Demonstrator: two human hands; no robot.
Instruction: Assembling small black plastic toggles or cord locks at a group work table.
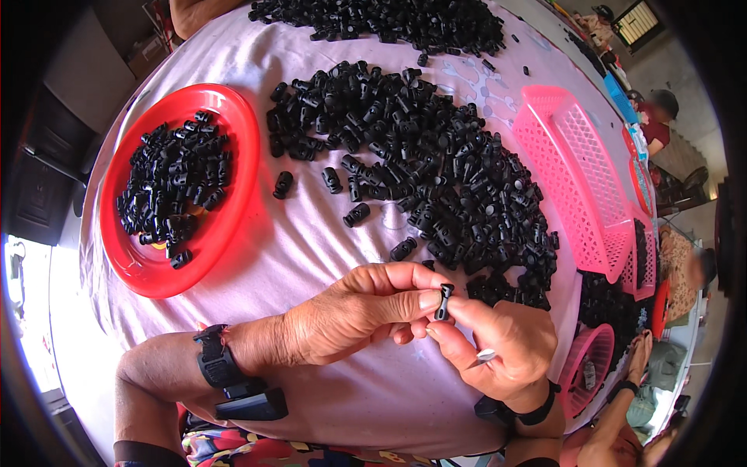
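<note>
Just in front of a large heap of black cord locks [405,128], my two hands meet over the cloth. A single black cord lock [444,302] stands upright between their fingertips. My left hand [366,305] pinches it from the left with thumb and forefinger. From the right, the fingers of my right hand [498,342] close on the same piece. A small pale, pointed piece [485,356] pokes out of my right hand; its kind is unclear. To the left, a red round tray [243,148] bears a smaller pile of cord locks [167,175].
Another black heap [389,17] lies at the far edge of the pink tablecloth [303,233]. Pink perforated baskets [580,179] line the right side, with a round pink basket [585,370] nearer me. Other people sit at the right, and a person's arm [204,14] rests far left.
</note>
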